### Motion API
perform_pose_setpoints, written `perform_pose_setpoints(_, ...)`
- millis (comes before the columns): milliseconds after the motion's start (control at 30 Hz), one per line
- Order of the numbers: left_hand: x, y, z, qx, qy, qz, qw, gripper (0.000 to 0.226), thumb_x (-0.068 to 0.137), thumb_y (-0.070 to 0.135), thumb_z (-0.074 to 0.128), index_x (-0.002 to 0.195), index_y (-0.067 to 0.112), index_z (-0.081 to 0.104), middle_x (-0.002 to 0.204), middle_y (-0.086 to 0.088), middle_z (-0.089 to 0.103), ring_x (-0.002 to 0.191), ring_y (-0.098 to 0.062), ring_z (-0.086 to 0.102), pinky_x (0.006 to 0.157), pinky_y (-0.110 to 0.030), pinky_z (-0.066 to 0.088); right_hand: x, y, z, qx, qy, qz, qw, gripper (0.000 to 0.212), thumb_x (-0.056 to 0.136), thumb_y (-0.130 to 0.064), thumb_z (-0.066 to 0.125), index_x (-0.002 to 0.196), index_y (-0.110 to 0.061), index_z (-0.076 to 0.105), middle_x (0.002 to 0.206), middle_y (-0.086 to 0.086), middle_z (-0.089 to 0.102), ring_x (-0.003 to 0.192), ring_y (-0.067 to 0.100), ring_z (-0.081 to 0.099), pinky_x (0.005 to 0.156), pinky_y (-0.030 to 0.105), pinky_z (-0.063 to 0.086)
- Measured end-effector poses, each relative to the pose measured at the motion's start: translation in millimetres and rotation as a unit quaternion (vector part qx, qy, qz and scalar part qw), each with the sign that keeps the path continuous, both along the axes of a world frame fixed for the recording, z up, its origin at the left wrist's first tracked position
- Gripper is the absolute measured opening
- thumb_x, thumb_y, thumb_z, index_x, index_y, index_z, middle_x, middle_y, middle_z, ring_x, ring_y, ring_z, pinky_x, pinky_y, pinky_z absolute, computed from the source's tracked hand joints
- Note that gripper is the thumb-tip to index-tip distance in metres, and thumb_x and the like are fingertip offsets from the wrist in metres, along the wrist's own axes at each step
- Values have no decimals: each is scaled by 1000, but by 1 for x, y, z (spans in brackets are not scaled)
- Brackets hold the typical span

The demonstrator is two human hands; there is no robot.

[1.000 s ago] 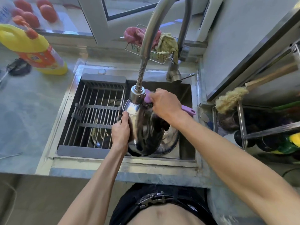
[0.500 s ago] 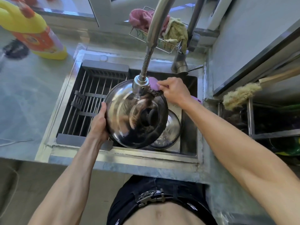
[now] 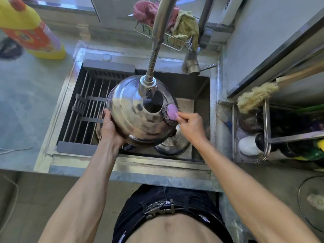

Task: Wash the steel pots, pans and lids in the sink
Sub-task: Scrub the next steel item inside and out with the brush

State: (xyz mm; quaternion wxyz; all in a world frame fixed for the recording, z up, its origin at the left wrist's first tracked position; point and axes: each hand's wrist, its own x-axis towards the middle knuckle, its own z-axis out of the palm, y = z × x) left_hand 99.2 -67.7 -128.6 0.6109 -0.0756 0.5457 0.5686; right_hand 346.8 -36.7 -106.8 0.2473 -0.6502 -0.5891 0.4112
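Steel lid (image 3: 136, 118), domed and shiny, is held tilted above the sink (image 3: 201, 120), directly under the faucet head (image 3: 147, 85). Its dark knob area faces up toward the camera. The left hand (image 3: 109, 128) grips the lid's lower left rim, fingers curled round the edge. The right hand (image 3: 190, 124) pinches the purple handle of a scrubber (image 3: 171, 113); the scrubber's dark wire pad presses against the lid's right side.

A second steel lid or pan (image 3: 172, 144) lies in the sink basin below, partly hidden by the held lid; which of the two it is cannot be told. A drying rack (image 3: 87, 106) of metal bars spans the left half of the sink.

On the surface at the far left corner stands a yellow and orange bottle (image 3: 33, 32). Behind the faucet, a wire basket (image 3: 168, 41) holds a pink cloth (image 3: 145, 11) and a yellow-green cloth (image 3: 185, 25). At the sink's right edge, a metal rack (image 3: 266, 130) holds dark bottles, with a bristle brush (image 3: 256, 96) lying across its top. A glass lid (image 3: 312, 200) rests on the surface at the near right corner.
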Motion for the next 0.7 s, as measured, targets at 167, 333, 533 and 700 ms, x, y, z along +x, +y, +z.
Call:
perform_pose_setpoints(167,21,7,4,-37,2,56,998,69,97,73,40,131,20,68,129,-9,70,116,-29,67,100,-53,52,-9,-43,-16,-2,26,-52,998,22,99,-16,60,102,0,75,74,11,70,62,17,55,62,33,47)
perform_pose_setpoints(333,47,25,19,-48,30,114,992,68,93,72,50,131,17,63,126,-6,71,105,-26,70,93,-47,58,-25,-63,-4,93,-2,-6,996,20,98,-13,60,110,-4,73,77,15,65,70,30,61,72,46,53)
perform_pose_setpoints(533,69,25,42,-46,149,117,981,52,93,69,55,93,19,72,97,-3,78,94,-27,76,85,-45,62,-63,-50,42,220,-127,71,965,21,92,-11,63,111,-14,72,73,5,61,59,32,59,50,35,45)
perform_pose_setpoints(700,55,10,45,-70,275,21,959,58,94,67,52,78,15,71,90,-9,77,91,-30,75,89,-50,60,-78,-7,66,219,-200,136,945,31,87,-8,57,112,-21,70,75,4,52,68,36,60,56,32,31)
